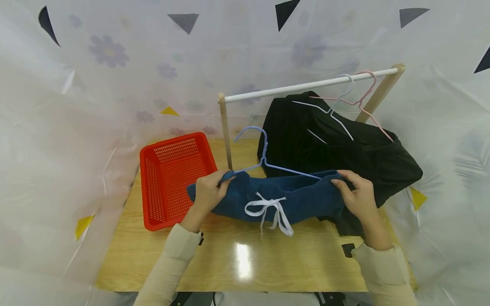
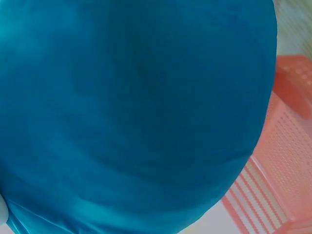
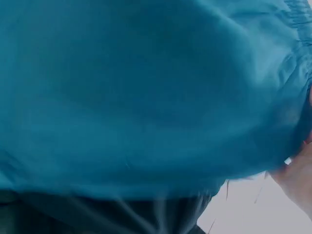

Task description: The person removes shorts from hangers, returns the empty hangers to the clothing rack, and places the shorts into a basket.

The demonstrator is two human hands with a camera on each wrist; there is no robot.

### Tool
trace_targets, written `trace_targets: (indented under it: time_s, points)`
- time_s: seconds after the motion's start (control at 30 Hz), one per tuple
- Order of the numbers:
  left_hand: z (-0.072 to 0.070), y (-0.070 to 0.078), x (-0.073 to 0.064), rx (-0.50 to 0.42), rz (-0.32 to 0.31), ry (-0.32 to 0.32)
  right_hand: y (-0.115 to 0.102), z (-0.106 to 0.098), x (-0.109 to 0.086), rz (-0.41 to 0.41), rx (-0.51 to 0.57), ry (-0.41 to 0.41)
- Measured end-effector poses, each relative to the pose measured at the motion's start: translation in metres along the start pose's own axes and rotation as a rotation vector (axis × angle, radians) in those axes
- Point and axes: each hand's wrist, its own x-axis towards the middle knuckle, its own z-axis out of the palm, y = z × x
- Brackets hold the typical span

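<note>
A pair of blue shorts [image 1: 306,197] with a white drawstring [image 1: 268,204] tied in a bow is stretched between both hands above the table. At the waistband's left end, my left hand [image 1: 209,190] pinches the cloth. My right hand [image 1: 359,196] grips the waistband at the other end. The lower part of a periwinkle hanger [image 1: 264,159] sits inside the waist opening, with its hook standing up above the cloth. In the left wrist view, blue fabric [image 2: 136,107] hides the fingers. Blue fabric [image 3: 146,107] also fills most of the right wrist view, beside part of the right hand [image 3: 300,178].
A red perforated basket [image 1: 143,187] stands at the left of the wooden table [image 1: 298,263]. Behind the shorts is a rack with a white rail [image 1: 283,90]. Black garments [image 1: 291,131] hang there on a pale blue hanger [image 1: 346,127] and a pink hanger [image 1: 373,117].
</note>
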Motion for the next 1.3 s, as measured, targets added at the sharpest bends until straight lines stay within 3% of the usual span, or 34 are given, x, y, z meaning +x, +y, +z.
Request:
trace_targets:
  time_s: [0.1,0.3,0.57,0.93,1.13,1.3]
  points:
    - [-0.005,-0.006,-0.003,-0.009,-0.033,0.026,0.005,-0.008,-0.001,0.043,0.045,0.041]
    - [-0.013,-0.012,-0.006,-0.012,-0.071,0.007,0.014,-0.015,-0.007,0.042,0.066,0.011]
    - [-0.017,-0.017,-0.011,0.014,-0.125,0.012,0.011,-0.015,-0.016,0.097,-0.022,0.044]
    - [-0.013,-0.015,-0.006,0.037,-0.163,0.02,0.02,-0.015,-0.04,0.143,0.094,0.124]
    - [-0.01,-0.012,-0.001,0.033,-0.182,0.018,0.019,0.0,-0.054,0.223,0.19,0.151]
    - [-0.009,-0.011,0.002,-0.021,-0.271,0.049,0.003,0.021,-0.056,0.224,0.28,0.164]
